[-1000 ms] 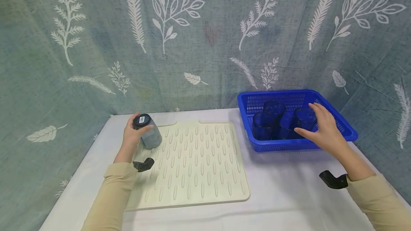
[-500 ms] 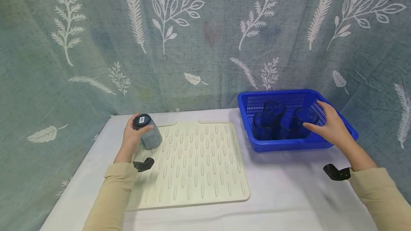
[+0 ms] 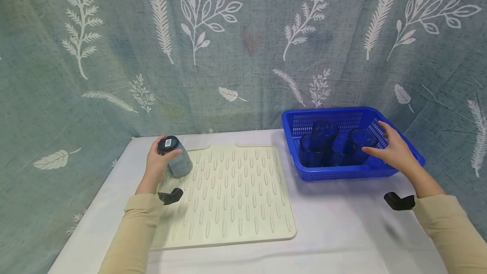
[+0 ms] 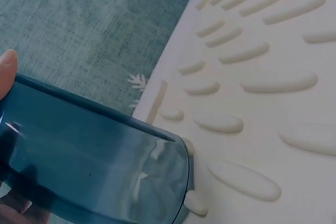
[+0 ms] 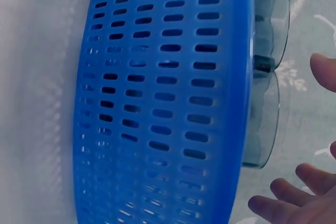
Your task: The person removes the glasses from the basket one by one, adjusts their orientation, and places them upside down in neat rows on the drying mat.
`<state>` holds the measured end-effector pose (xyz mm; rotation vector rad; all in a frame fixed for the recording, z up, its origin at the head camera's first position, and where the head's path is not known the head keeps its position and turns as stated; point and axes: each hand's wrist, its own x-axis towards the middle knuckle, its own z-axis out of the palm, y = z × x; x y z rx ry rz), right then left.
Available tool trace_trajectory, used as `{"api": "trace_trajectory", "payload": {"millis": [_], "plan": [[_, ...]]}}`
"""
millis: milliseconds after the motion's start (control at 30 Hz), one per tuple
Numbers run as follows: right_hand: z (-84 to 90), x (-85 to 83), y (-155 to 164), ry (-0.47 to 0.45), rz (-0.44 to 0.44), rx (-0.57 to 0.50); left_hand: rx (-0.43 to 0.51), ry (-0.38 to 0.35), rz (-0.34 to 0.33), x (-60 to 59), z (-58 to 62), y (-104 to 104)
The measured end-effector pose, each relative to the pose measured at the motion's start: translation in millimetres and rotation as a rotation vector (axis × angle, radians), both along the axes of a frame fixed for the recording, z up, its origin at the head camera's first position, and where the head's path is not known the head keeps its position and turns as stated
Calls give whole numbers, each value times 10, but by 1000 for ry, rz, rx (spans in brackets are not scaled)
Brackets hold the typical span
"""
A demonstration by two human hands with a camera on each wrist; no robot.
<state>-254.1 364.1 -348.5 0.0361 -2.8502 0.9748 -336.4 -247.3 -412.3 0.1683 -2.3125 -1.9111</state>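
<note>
My left hand (image 3: 157,160) grips a dark blue-grey glass (image 3: 176,158) held upside down, its base with a small label upward, at the far left corner of a cream ribbed drying mat (image 3: 228,198). The left wrist view shows the glass (image 4: 89,166) tilted, its rim just over the mat's (image 4: 273,77) edge. My right hand (image 3: 391,150) hovers open over the right side of a blue plastic basket (image 3: 331,175), fingers spread beside the nearest of several blue glasses (image 3: 363,138). In the right wrist view the fingertips (image 5: 283,203) are apart from the glasses (image 5: 268,108).
A white cloth covers the table (image 3: 342,231), and a teal leaf-print curtain (image 3: 243,45) hangs close behind. The basket stands at the back right beside the mat. Its slotted wall (image 5: 157,103) fills the right wrist view.
My right hand has drifted right and back, from over the basket's middle to its right rim. The left hand and its glass have stayed put.
</note>
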Motion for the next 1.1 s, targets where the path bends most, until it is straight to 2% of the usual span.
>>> {"api": "trace_trajectory", "payload": {"millis": [200,567,967,1100], "plan": [[-57,-47,50,-65,10,-27,-15,15,-2,14,1,2],[-107,-173,119,-186,60,-170,-33,17,-4,0,-11,-7],[-155,-310,156,-233,72,-163,-37,9,-3,-4,-30,-34],[-185,-348,200,-262,101,-200,-47,11,-8,13,-28,-30]]}}
